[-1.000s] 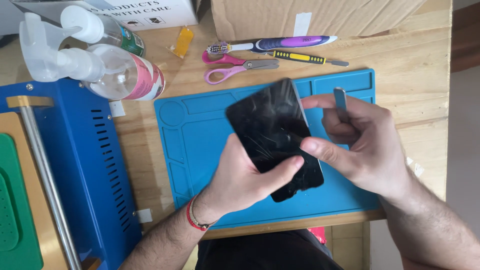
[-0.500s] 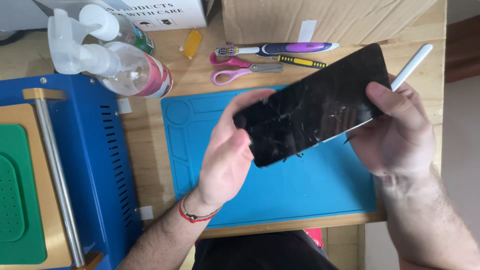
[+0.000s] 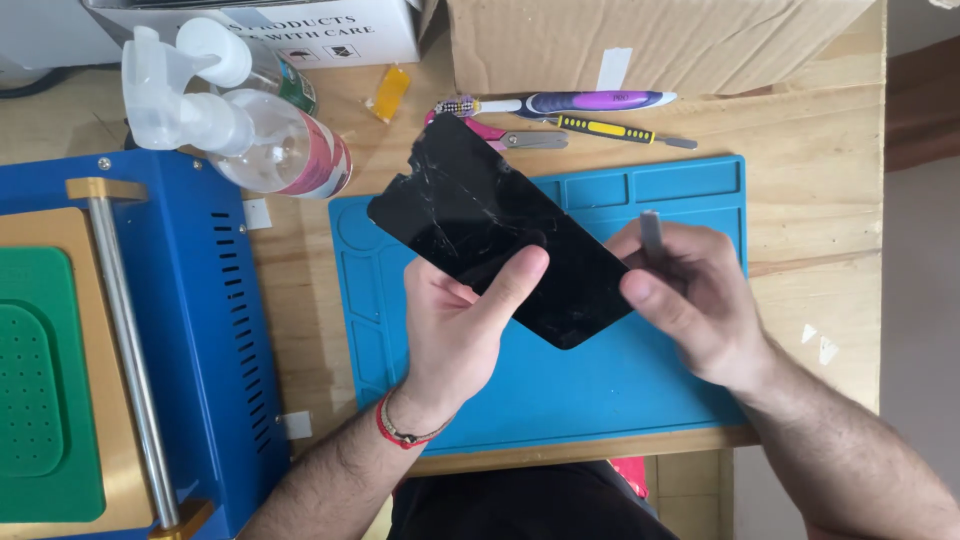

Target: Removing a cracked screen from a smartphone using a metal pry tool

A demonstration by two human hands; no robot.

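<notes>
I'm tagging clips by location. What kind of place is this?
Likely a phone-repair bench: the left hand holds a cracked black phone screen over a blue repair mat, a blue machine stands beside it, and a small screwdriver lies nearby.

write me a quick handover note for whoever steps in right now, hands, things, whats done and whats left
Left hand: holds the cracked black phone screen tilted above the blue mat, thumb across its glass.
Right hand: grips a thin grey flat tool, just off the screen's right end.
On the wooden table: pink scissors, yellow-handled screwdriver, clear spray bottles, blue machine at left.
Done: screen is picked up.
Left: glass is cracked and in one piece; the tool has not met it.
</notes>
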